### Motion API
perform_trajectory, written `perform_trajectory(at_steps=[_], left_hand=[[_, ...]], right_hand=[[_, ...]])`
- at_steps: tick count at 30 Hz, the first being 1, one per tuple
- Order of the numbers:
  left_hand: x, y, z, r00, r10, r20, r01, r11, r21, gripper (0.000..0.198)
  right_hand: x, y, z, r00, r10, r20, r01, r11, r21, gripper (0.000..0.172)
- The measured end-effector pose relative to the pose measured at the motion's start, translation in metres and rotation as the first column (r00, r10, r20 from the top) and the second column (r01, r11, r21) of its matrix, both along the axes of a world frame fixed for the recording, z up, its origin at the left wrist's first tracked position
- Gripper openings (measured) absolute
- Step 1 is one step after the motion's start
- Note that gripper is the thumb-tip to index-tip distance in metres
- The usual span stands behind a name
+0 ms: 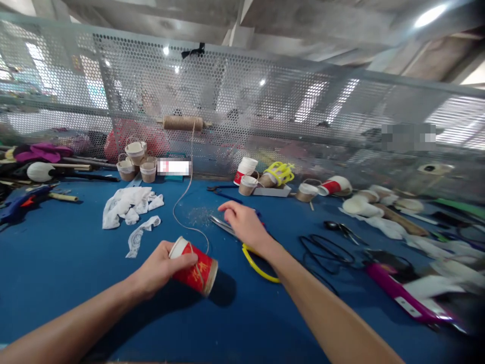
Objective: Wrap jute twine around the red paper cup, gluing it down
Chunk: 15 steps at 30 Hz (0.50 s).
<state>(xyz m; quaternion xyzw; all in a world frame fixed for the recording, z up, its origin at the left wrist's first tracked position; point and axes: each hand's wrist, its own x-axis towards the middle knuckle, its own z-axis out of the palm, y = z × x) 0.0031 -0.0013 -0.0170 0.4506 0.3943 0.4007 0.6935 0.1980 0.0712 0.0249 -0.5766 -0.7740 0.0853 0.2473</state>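
Note:
My left hand [161, 270] is wrapped round a red and white paper cup [195, 268], which is tilted on its side above the table. A strand of twine [185, 230] lies against the cup and runs back over the table to a roll. Over a pair of scissors [223, 225] is my right hand [244, 225], its index finger stretched out and bent toward the left. The blades show in front of it, and a yellow curved handle [259, 270] shows beneath the wrist. My lower fingers are partly hidden, but nothing shows held in them.
Crumpled white lace fabric [131, 205] lies left of the twine. A twine roll [183, 123] hangs on the perforated metal screen [151, 76]. Small cups with handles [136, 151] stand at the back. At right are a black cord [326, 253] and a purple tool [394, 293].

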Motion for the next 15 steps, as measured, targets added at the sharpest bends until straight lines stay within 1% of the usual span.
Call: perform_trajectory(at_steps=[2,4,6,8,11,13,15], left_hand=[[0.0,0.001,-0.001,0.999,0.051,-0.016,-0.05,0.999,0.01,0.027],[0.0,0.001,-0.002,0.996,0.076,-0.043,-0.074,0.997,0.036,0.025],[0.0,0.001,-0.003,0.992,0.099,-0.079,-0.092,0.992,0.086,0.024],[0.0,0.0,-0.004,0.987,0.11,-0.118,-0.096,0.988,0.121,0.024],[-0.001,0.0,-0.004,0.983,0.107,-0.152,-0.087,0.987,0.135,0.025],[-0.001,0.001,-0.005,0.98,0.11,-0.167,-0.085,0.985,0.151,0.025],[-0.002,0.002,-0.005,0.975,0.128,-0.181,-0.095,0.979,0.182,0.026]], right_hand=[[0.023,0.005,0.005,0.987,-0.158,0.011,0.158,0.987,-0.013,0.033],[0.046,0.012,0.006,0.952,-0.302,0.047,0.304,0.952,-0.031,0.035],[0.066,0.019,0.002,0.91,-0.4,0.109,0.408,0.91,-0.066,0.03],[0.08,0.025,-0.007,0.885,-0.428,0.184,0.455,0.879,-0.143,0.023],[0.086,0.034,-0.024,0.879,-0.402,0.257,0.465,0.842,-0.274,0.026],[0.085,0.042,-0.033,0.878,-0.402,0.262,0.471,0.823,-0.318,0.028],[0.081,0.047,-0.036,0.877,-0.42,0.235,0.478,0.814,-0.33,0.028]])
